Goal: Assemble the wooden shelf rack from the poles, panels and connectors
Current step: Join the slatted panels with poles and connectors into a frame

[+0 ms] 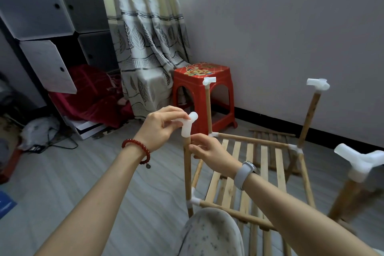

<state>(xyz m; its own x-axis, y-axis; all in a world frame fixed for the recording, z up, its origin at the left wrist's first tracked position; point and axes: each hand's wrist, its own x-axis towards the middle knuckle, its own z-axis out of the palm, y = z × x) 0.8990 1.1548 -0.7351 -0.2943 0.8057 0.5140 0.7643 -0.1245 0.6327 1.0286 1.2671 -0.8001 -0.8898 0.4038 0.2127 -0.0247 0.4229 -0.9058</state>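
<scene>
A partly built wooden rack stands on the floor, with a slatted panel (264, 164) held between horizontal poles. Several upright poles rise from its corners. My left hand (160, 127) pinches a white plastic connector (188, 125) sitting on top of the near-left upright pole (187, 172). My right hand (209, 154) grips that pole just below the connector. White connectors cap the far-left pole (208, 81), the far-right pole (318, 85) and the near-right pole (357, 162). Another slatted panel (270, 137) lies flat on the floor behind the rack.
A red plastic stool (202, 93) stands behind the rack by the curtain (145, 43). A cube cabinet (47, 27) and red cloth (91, 93) fill the left. The grey wall (291, 37) runs along the right. My knee (209, 235) is at the bottom.
</scene>
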